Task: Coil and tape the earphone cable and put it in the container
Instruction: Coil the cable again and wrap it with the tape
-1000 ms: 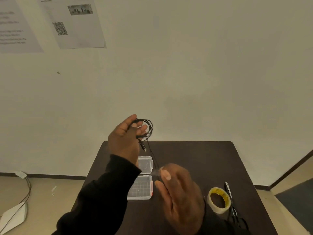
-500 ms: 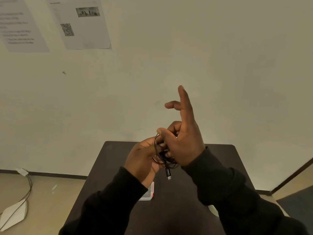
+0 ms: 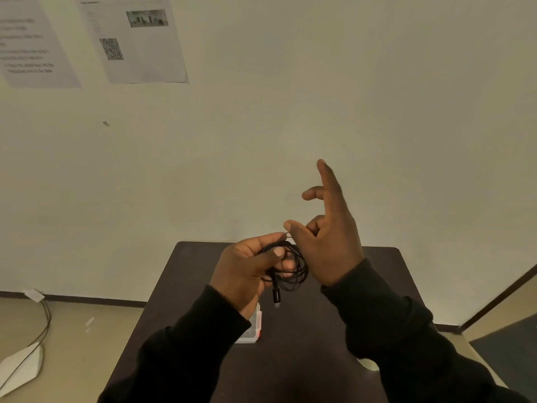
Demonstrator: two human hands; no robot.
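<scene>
My left hand [image 3: 247, 271] is raised over the dark table [image 3: 197, 274] and grips the black earphone cable [image 3: 296, 271], which is wound into a small coil. A plug [image 3: 276, 296] hangs down from the coil. My right hand [image 3: 328, 242] pinches the top of the coil with thumb and a bent finger, while its other fingers point upward. Whether a piece of tape sits in that pinch is too small to tell. The clear container [image 3: 250, 333] with a red latch lies on the table, mostly hidden under my left wrist.
A sliver of the tape roll [image 3: 369, 365] shows beside my right sleeve. Paper sheets [image 3: 139, 39] hang on the wall behind the table. On the floor at the left lie a white device [image 3: 20, 370] and its cord.
My right hand rose from near the table up to the coil and now pinches its top. My left hand moved right and lower with the coil, covering the container.
</scene>
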